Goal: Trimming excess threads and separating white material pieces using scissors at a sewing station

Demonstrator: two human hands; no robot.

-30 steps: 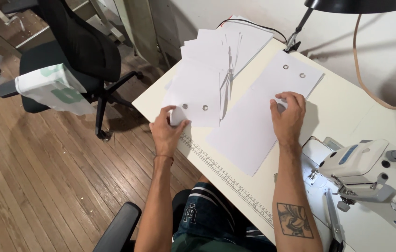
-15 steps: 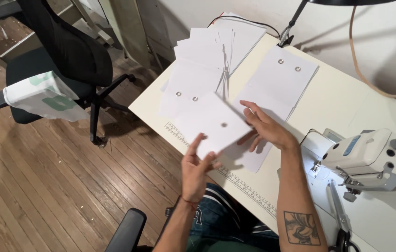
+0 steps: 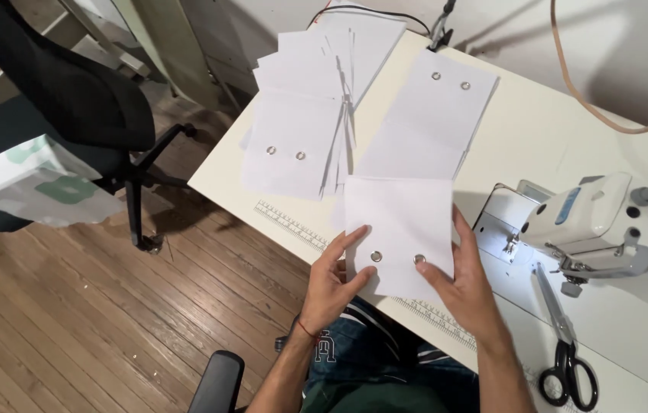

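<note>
Two hands are closed on one white fabric piece (image 3: 400, 229) with two metal eyelets (image 3: 376, 256): its left edge is gripped by the left hand (image 3: 331, 283), its right edge by the right hand (image 3: 465, 279), above the near edge of the tabletop (image 3: 538, 138). More white pieces (image 3: 301, 145) are stacked beyond; a sewing machine (image 3: 599, 218) and scissors (image 3: 565, 359) are seen at right.
</note>
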